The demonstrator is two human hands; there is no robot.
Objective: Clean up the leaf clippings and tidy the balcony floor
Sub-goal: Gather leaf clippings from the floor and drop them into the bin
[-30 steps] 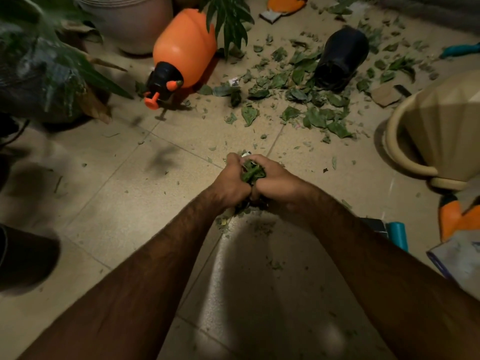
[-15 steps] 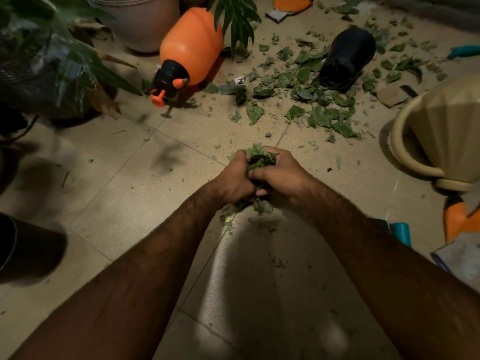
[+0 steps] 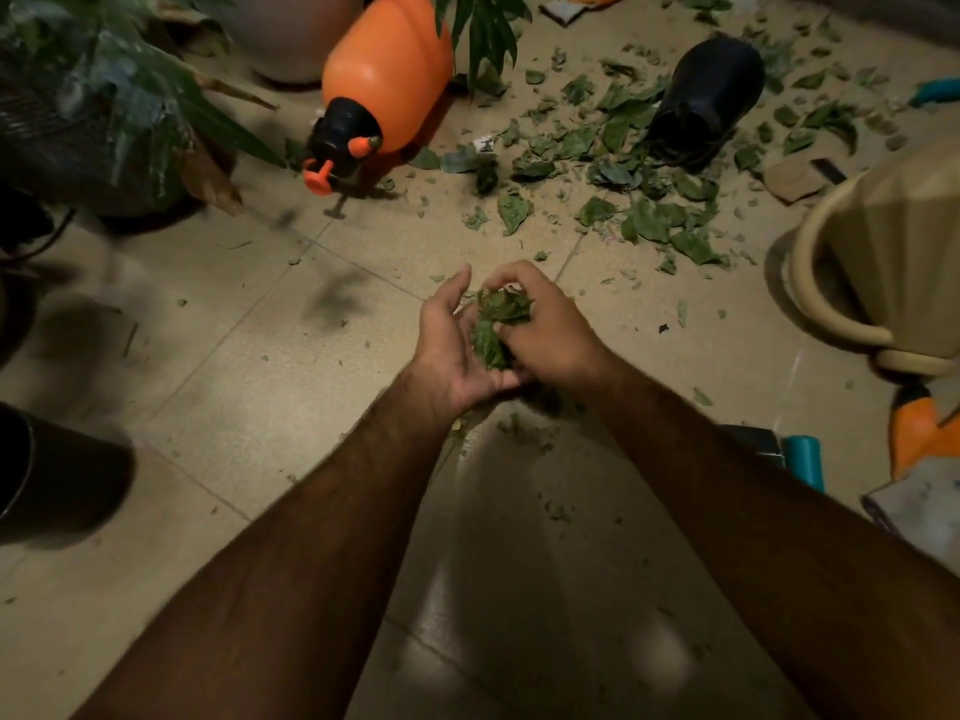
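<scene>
Leaf wad (image 3: 500, 324) held over tiled floor (image 3: 234, 387): right grip (image 3: 555, 339) curled round it, left grip (image 3: 448, 350) open-palmed, fingers relaxed, touching its side.

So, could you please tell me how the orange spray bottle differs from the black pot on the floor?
The spray bottle is bright orange, the pot black. The spray bottle is closed by a black pump cap; the pot shows an open mouth. Many leaf clippings crowd around the pot, while few lie by the spray bottle. Both lie tipped on their sides on the tiled floor.
</scene>
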